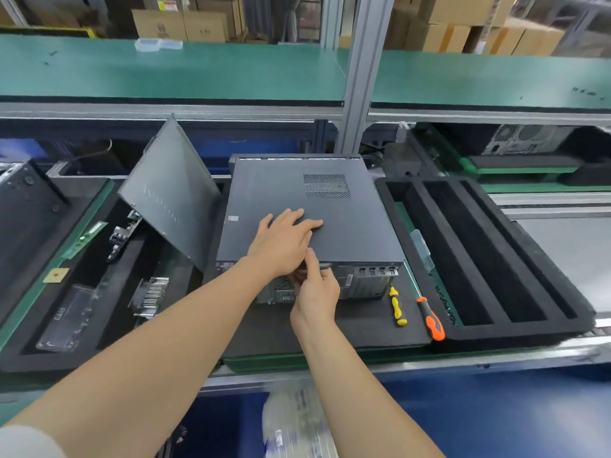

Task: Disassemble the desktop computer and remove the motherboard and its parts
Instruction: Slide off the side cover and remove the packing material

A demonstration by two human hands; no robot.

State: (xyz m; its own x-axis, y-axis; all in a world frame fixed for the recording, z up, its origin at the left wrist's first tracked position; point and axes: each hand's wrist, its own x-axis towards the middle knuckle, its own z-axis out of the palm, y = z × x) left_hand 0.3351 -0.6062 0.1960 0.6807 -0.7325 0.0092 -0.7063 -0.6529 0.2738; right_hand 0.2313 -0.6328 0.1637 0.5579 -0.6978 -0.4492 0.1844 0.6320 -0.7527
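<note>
Left hand (284, 241) flat atop desktop computer (297, 196), rear toward person; right hand (317, 292) pinches that edge.

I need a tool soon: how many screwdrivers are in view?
2: a yellow screwdriver right of the computer, an orange screwdriver right of that. Others may be hidden.

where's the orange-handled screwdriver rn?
Head view: the orange screwdriver lies on the black foam mat, front right of the computer case, just right of the yellow screwdriver and against the slotted foam tray's left edge.
</note>
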